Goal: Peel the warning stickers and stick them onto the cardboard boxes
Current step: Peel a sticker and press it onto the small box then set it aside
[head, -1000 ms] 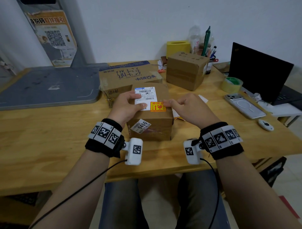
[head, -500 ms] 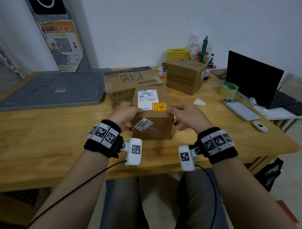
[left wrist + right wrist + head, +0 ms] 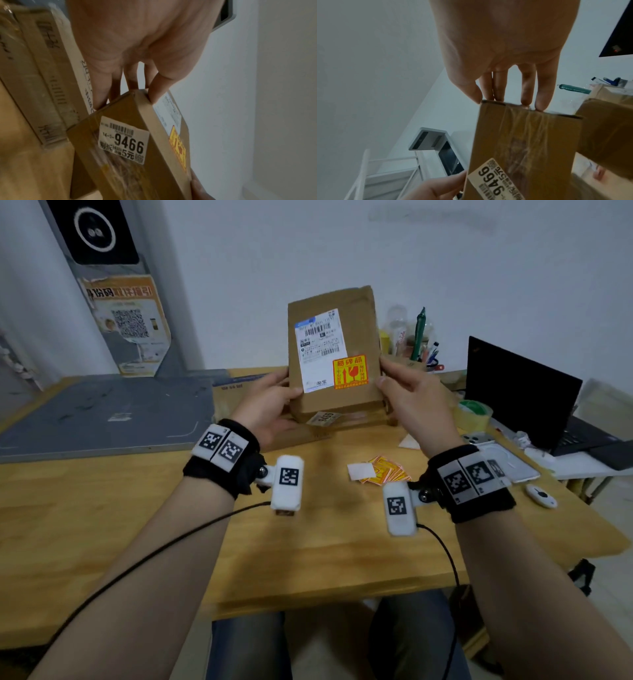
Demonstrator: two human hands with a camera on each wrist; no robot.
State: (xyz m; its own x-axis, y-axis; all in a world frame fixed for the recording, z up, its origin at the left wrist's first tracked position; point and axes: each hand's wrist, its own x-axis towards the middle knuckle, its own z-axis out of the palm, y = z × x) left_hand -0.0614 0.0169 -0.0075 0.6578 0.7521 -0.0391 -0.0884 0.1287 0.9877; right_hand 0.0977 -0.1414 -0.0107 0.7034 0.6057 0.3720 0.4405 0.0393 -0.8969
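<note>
A brown cardboard box (image 3: 356, 330) is held up in the air above the table, its top face tilted toward me. That face carries a white shipping label (image 3: 317, 347) and an orange and yellow warning sticker (image 3: 349, 371). My left hand (image 3: 270, 402) grips the box's left side (image 3: 120, 142), thumb on the front. My right hand (image 3: 407, 395) grips its right side (image 3: 522, 135), thumb on the front edge. A "9466" label (image 3: 125, 140) sits on the box's lower side. A fanned stack of loose warning stickers (image 3: 383, 470) lies on the table below, with a white backing square (image 3: 361, 471).
A larger printed cardboard box (image 3: 236, 392) lies behind the hands, and another box (image 3: 607, 128) stands at the right. A tape roll (image 3: 474, 414), phone (image 3: 496, 457), small white device (image 3: 541, 496) and black laptop (image 3: 520, 392) occupy the table's right side. A grey board (image 3: 102, 412) lies at left.
Both hands have lifted the box off the table and tilted its labelled face toward me. The sticker stack beneath it has come into sight.
</note>
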